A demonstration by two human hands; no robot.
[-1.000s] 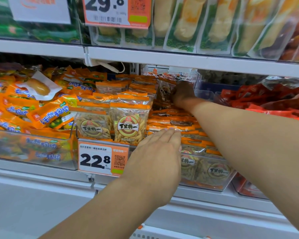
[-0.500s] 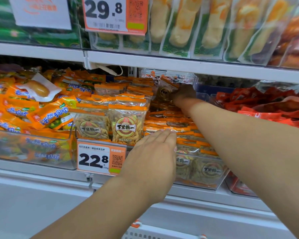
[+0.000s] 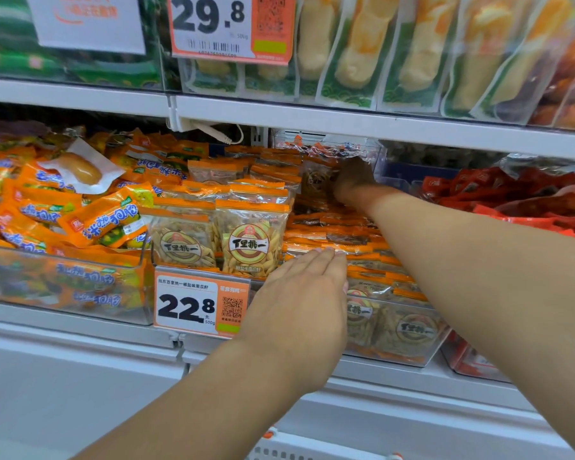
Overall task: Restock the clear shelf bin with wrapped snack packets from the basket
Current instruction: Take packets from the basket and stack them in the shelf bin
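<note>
i have my left hand [image 3: 301, 303] flat, fingers straight and together, its fingertips resting on the top edges of the orange-topped snack packets [image 3: 326, 242] at the front of the clear shelf bin [image 3: 409, 353]. my right hand [image 3: 352, 184] reaches far into the bin's back end, just under the upper shelf [image 3: 346, 124]; its fingers are buried among crinkly packets there, so i cannot tell whether they are curled round one or only pushing. the packets fill the bin from its front wall to the back, stacked on edge in rows, with two packets facing forward at the bin's front left corner, just behind the orange price tag [image 3: 201, 302] reading 22.8. a neighbouring bin [image 3: 63, 287] to the left holds loose orange-wrapped sweets, and a white-wrapped sausage [image 3: 80, 167] lies on top of them. red packets [image 3: 512, 197] are piled to the right. the white basket rim [image 3: 312, 449] shows at the bottom edge of view, below the shelf front
</note>
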